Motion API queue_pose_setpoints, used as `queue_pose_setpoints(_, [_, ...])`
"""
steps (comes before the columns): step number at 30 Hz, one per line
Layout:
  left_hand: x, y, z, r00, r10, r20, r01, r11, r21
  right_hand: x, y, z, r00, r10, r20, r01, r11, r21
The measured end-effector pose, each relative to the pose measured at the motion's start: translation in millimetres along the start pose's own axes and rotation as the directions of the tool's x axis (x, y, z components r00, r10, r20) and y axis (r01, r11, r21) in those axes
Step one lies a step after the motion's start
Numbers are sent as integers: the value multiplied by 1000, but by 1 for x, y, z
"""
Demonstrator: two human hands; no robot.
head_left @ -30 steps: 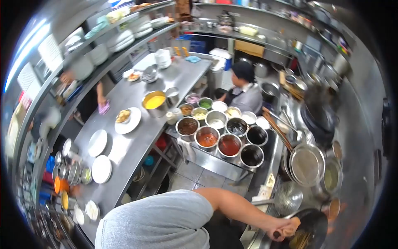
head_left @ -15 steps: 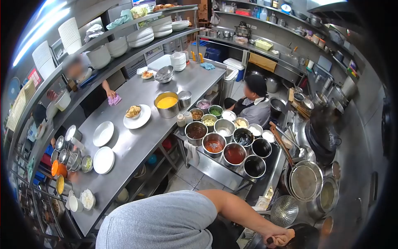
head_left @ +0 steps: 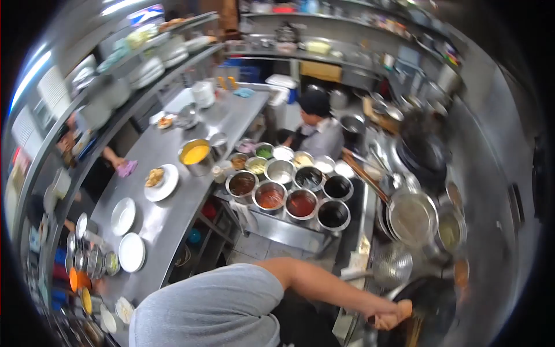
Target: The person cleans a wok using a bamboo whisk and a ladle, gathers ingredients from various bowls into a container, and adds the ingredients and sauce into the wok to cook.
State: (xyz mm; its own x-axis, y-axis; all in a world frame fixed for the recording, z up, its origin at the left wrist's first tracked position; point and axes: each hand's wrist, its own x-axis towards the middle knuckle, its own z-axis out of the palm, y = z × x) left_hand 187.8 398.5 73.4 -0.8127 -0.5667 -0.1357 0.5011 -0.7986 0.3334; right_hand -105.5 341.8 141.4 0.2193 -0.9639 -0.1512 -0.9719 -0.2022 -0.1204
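A: What does your left hand [head_left: 391, 316] grip?
B: It is curled snugly around a dark handle [head_left: 371, 319], whose end shows at the hand's left; the wok [head_left: 437, 303] sits just to the hand's right.
A: What can't you make out?
B: Tan streaks [head_left: 414, 332] in the wok, below and right of your hand, are blurred, and the lower edge cuts them off. Your right hand is outside the view; I cannot tell its state.
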Motion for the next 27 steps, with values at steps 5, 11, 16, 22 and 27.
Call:
queue_pose_setpoints(5, [1,-8,-41,991,62,115,-75,991,110,24,28,82,969,-230,-92,246,852,462])
queue_pose_setpoints(11, [-37,11,40,840,-23,-542,-2,999,-45,-4,-10,9,941,134,-311,-169,982,-88])
queue_pose_setpoints(16, [-47,18,54,875,-117,-470,84,992,-90,7,27,23,979,195,58,-197,980,30])
queue_pose_setpoints(22, [-45,21,43,982,-157,-104,34,692,-721,32,-10,46,974,207,-94,-215,973,-86])
queue_pose_setpoints(27, [-45,27,33,992,-98,-81,17,736,-677,36,-6,46,933,298,-203,-320,944,-85])
